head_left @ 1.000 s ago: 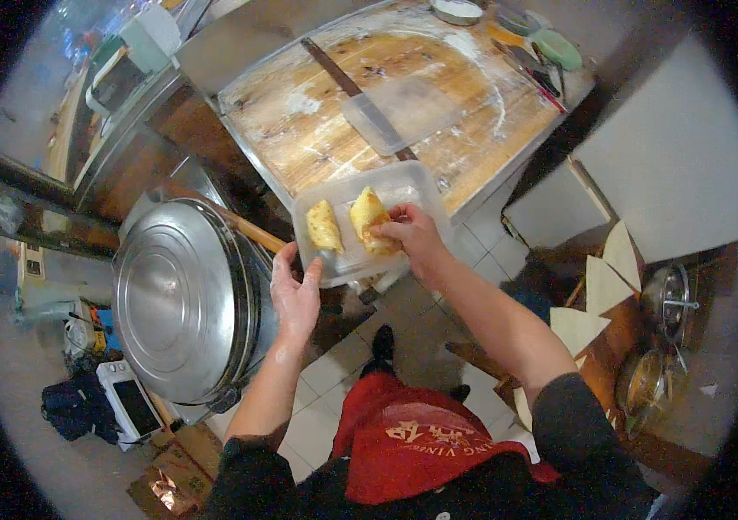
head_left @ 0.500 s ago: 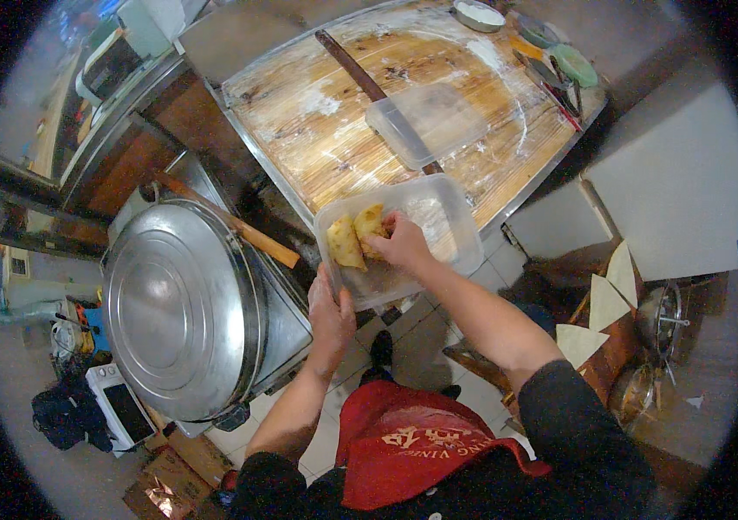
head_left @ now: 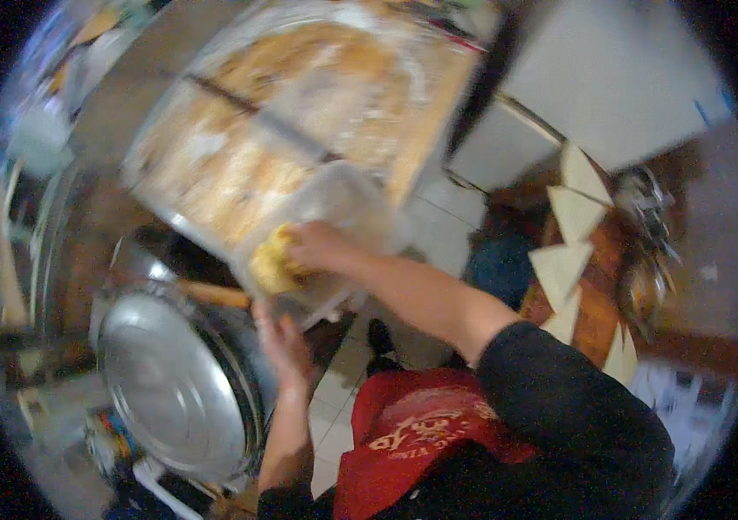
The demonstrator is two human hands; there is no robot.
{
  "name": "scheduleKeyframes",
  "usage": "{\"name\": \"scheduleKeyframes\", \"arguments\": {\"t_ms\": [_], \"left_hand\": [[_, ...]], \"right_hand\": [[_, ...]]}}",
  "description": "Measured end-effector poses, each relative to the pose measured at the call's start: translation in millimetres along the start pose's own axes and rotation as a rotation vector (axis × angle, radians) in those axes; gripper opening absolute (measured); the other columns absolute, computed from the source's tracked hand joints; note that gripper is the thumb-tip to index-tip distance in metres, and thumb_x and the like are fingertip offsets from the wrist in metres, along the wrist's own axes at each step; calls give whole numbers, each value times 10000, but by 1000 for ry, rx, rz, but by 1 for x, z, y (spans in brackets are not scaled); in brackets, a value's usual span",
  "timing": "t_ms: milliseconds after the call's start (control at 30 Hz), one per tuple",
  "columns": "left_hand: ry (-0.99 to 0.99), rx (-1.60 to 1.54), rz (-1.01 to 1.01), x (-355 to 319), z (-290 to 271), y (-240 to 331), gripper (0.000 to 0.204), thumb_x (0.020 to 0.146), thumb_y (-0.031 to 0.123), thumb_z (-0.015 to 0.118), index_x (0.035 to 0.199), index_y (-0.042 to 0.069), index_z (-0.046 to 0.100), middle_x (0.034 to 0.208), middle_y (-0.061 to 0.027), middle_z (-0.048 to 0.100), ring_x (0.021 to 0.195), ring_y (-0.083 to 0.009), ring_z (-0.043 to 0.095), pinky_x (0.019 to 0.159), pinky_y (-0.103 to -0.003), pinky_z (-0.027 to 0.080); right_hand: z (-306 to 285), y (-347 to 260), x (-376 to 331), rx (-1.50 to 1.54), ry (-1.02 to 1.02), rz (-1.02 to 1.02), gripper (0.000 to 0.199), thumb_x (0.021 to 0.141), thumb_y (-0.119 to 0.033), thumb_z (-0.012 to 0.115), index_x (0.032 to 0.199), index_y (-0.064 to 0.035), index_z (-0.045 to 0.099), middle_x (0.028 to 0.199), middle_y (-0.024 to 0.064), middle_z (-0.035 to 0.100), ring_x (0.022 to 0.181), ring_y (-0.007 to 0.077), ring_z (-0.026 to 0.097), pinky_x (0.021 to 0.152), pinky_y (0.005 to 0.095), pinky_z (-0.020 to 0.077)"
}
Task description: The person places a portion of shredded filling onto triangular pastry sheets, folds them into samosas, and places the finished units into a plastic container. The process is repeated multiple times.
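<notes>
Right hand: the right hand (head_left: 321, 247) reaches forward into a clear plastic container (head_left: 334, 217), fingers curled onto a yellow, doughy piece of food (head_left: 272, 260). The grip looks closed on it, though motion blur keeps the fingertips from showing clearly.

Left hand: the left hand (head_left: 287, 342) sits below and slightly left of the right one, palm up against the container's near underside, steadying it. Whether its fingers clasp the rim or only press flat I cannot tell.

Food piece: it lies at the container's near-left end, directly under the right hand's fingers and just beyond the left hand. The right hand is the nearer one, in contact with it. Its long axis is too smeared to read.

Container: it appears to run away from the hands toward the upper right, its far end over the edge of the wooden, flour-dusted worktop (head_left: 300, 130) (the whole frame is blurred, so edges are soft).

To the left of the hands: a large round steel pot lid (head_left: 174, 390) lies below and left of the left hand, with a wooden handle (head_left: 209, 295) showing between lid and container.

To the right of the hands: pale triangular pieces (head_left: 572, 251) lie in a row on a brown surface, well apart from both hands.
</notes>
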State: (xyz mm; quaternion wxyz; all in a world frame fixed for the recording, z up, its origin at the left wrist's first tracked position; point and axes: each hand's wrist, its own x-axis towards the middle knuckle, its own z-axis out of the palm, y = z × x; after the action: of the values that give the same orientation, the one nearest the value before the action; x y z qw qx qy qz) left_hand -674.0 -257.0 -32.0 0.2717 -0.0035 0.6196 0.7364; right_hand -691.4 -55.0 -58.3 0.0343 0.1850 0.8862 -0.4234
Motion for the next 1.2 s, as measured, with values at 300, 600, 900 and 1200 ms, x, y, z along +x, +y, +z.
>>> {"name": "scheduleKeyframes", "arguments": {"t_ms": [300, 600, 900, 1200], "left_hand": [[52, 717, 780, -47, 39, 3, 440, 945, 153, 575, 1325, -37, 460, 1313, -184, 511, 1191, -266, 494, 1032, -381, 362], [-1139, 902, 437, -177, 195, -177, 305, 825, 187, 678, 1060, 1, 619, 1016, -197, 629, 933, -333, 624, 783, -419, 501], [-877, 1609, 325, -293, 314, -253, 368, 713, 266, 723, 931, -10, 612, 946, -214, 659, 903, -389, 629, 788, -469, 500], [-1258, 1093, -181, -349, 398, -227, 139, 701, 63, 676, 808, -21, 649, 739, -23, 628, 691, -117, 558, 642, -276, 457]], "right_hand": [[-39, 19, -195, 152, 682, -353, 304, 886, -221, 601, 1134, -45, 614, 1037, 199, 645, 951, 369, 623, 828, 434, 497], [-49, 193, -584, 105, 919, 835, 201, 833, -209, 660, 944, -42, 655, 845, 158, 664, 727, 285, 642, 701, 372, 511], [-93, 371, -701, -233, 699, 838, 141, 843, -97, 555, 950, -11, 589, 1012, 213, 580, 950, 387, 583, 822, 473, 489], [-92, 398, -726, -198, 666, 571, 151, 779, -52, 561, 923, -11, 578, 915, 195, 600, 851, 354, 611, 718, 435, 514]]}}
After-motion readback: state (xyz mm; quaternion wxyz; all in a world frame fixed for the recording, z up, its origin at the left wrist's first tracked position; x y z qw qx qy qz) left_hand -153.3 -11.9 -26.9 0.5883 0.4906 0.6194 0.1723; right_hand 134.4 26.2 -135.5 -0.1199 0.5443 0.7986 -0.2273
